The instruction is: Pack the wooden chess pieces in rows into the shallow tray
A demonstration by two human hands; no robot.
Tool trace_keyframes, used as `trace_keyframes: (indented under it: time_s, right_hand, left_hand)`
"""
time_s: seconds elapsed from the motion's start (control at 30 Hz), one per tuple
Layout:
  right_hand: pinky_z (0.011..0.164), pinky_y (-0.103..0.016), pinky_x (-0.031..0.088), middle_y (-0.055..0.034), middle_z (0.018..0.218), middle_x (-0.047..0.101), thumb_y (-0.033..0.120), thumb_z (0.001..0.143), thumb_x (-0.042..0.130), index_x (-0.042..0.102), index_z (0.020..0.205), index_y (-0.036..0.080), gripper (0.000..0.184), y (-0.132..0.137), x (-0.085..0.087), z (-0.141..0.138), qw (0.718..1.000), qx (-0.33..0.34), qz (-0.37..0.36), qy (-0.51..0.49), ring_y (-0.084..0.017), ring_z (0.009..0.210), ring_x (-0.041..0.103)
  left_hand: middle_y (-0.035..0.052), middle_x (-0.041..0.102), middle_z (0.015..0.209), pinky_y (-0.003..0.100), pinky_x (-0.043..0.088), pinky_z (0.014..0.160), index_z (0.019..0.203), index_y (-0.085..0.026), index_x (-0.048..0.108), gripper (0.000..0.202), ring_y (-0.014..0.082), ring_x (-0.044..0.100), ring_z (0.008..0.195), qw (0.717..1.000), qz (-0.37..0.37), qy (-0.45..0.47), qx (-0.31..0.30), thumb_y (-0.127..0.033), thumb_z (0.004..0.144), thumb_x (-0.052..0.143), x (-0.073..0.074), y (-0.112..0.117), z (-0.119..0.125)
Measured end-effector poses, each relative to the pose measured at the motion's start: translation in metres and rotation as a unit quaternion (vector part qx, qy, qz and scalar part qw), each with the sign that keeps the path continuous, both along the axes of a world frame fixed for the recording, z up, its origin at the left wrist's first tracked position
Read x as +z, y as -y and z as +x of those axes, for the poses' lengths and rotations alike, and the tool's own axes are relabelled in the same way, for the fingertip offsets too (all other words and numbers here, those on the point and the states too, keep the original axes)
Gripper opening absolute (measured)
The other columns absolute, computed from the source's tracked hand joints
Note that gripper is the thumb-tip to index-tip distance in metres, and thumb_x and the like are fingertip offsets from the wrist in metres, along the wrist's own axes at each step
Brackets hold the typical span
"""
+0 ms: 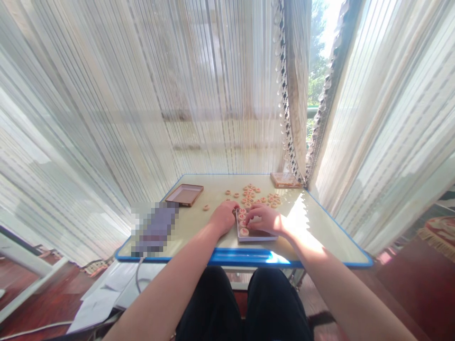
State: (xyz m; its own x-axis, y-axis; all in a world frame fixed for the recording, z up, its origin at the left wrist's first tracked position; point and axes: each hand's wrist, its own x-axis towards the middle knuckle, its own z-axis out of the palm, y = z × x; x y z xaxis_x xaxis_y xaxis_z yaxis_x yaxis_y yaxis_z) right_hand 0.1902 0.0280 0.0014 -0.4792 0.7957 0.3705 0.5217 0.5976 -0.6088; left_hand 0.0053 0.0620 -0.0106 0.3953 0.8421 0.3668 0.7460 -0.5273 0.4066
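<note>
A shallow open box stands near the table's front edge, with a column of round xiangqi pieces along its left side. At the box's upper left corner is my left hand, its fingers curled over the rim; whether it also pinches a piece is hidden. My right hand reaches over the box from the right, thumb and finger closed on a xiangqi piece in the column. Its palm covers much of the box interior. Just beyond both hands lie many loose xiangqi pieces with red or dark marks.
An open lid lies at the table's back left, with a lone piece beside it. A flat box sits at the back right corner. A blurred-out object with a cable lies at left. Curtains hang behind the blue-edged table.
</note>
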Motion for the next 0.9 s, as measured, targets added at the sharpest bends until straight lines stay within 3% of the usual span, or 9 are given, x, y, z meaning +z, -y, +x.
trace_keyframes:
  time_s: [0.13, 0.27, 0.37, 0.43, 0.5, 0.67, 0.8, 0.9]
  right_hand:
    - [0.067, -0.026, 0.042, -0.0005, 0.073, 0.056, 0.025, 0.066, 0.07, 0.071, 0.071, 0.021, 0.006, 0.001, 0.002, 0.001, 1.0, 0.005, -0.007, -0.016, -0.013, 0.071, 0.052]
    - [0.062, -0.025, 0.042, -0.0011, 0.07, 0.056, 0.025, 0.069, 0.067, 0.07, 0.071, 0.019, 0.007, 0.0, 0.002, 0.003, 0.997, -0.053, 0.015, -0.047, -0.013, 0.066, 0.052]
    - [0.066, -0.027, 0.044, -0.0019, 0.076, 0.057, 0.031, 0.074, 0.061, 0.067, 0.098, 0.021, 0.026, 0.001, 0.004, 0.007, 0.985, -0.134, 0.071, -0.079, -0.014, 0.069, 0.053]
    - [0.071, -0.029, 0.044, -0.0022, 0.08, 0.058, 0.036, 0.078, 0.057, 0.056, 0.118, 0.022, 0.042, 0.003, 0.006, 0.01, 0.976, -0.167, 0.109, -0.088, -0.015, 0.073, 0.053]
    - [0.073, -0.03, 0.044, -0.0023, 0.081, 0.057, 0.038, 0.08, 0.053, 0.049, 0.125, 0.022, 0.048, 0.004, 0.007, 0.012, 0.973, -0.174, 0.13, -0.081, -0.016, 0.076, 0.053]
    - [0.078, -0.031, 0.044, -0.005, 0.087, 0.059, 0.035, 0.084, 0.047, 0.052, 0.122, 0.02, 0.041, 0.0, 0.003, 0.011, 0.973, -0.165, 0.143, -0.073, -0.018, 0.081, 0.054]
    - [0.079, -0.032, 0.045, -0.0062, 0.091, 0.06, 0.029, 0.085, 0.042, 0.052, 0.12, 0.02, 0.037, 0.001, 0.007, 0.016, 0.979, -0.153, 0.103, -0.087, -0.018, 0.081, 0.056]
    - [0.083, -0.035, 0.045, -0.0079, 0.096, 0.061, 0.027, 0.083, 0.043, 0.055, 0.116, 0.022, 0.036, 0.005, 0.014, 0.027, 0.979, -0.18, 0.068, -0.064, -0.021, 0.09, 0.057]
  left_hand:
    - [0.0057, 0.064, 0.093, 0.026, 0.044, 0.081, 0.094, -0.016, 0.062, 0.041, 0.0157, 0.057, 0.083, 1.0, 0.004, 0.028, 0.01, -0.001, 0.065, 0.037, 0.001, 0.0, 0.0]
    - [0.0047, 0.065, 0.088, 0.026, 0.046, 0.076, 0.095, -0.015, 0.061, 0.043, 0.0139, 0.057, 0.074, 0.997, 0.032, 0.058, 0.045, 0.0, 0.064, 0.036, 0.001, -0.002, -0.005]
    - [0.0041, 0.064, 0.085, 0.027, 0.046, 0.078, 0.086, -0.016, 0.062, 0.037, 0.0146, 0.057, 0.077, 0.994, 0.069, 0.065, 0.048, -0.001, 0.065, 0.037, -0.001, -0.004, -0.009]
    - [0.0046, 0.064, 0.085, 0.028, 0.045, 0.082, 0.082, -0.016, 0.063, 0.033, 0.016, 0.057, 0.084, 0.993, 0.095, 0.062, 0.044, -0.001, 0.066, 0.037, -0.001, -0.003, -0.01]
    - [0.0051, 0.064, 0.086, 0.03, 0.044, 0.085, 0.079, -0.016, 0.063, 0.032, 0.0173, 0.056, 0.088, 0.991, 0.112, 0.052, 0.046, -0.002, 0.067, 0.038, 0.0, -0.001, -0.011]
    - [0.0056, 0.065, 0.092, 0.033, 0.042, 0.09, 0.082, -0.016, 0.065, 0.031, 0.019, 0.055, 0.093, 0.993, 0.112, 0.023, 0.03, -0.003, 0.069, 0.04, 0.016, -0.01, -0.006]
    - [0.0063, 0.065, 0.096, 0.032, 0.041, 0.092, 0.089, -0.015, 0.064, 0.032, 0.0187, 0.056, 0.095, 0.995, 0.091, 0.03, 0.034, -0.004, 0.069, 0.041, 0.035, -0.037, 0.003]
    - [0.007, 0.064, 0.101, 0.032, 0.042, 0.091, 0.095, -0.014, 0.063, 0.033, 0.0185, 0.056, 0.097, 0.997, 0.07, 0.03, 0.019, -0.006, 0.071, 0.043, 0.043, -0.056, 0.014]
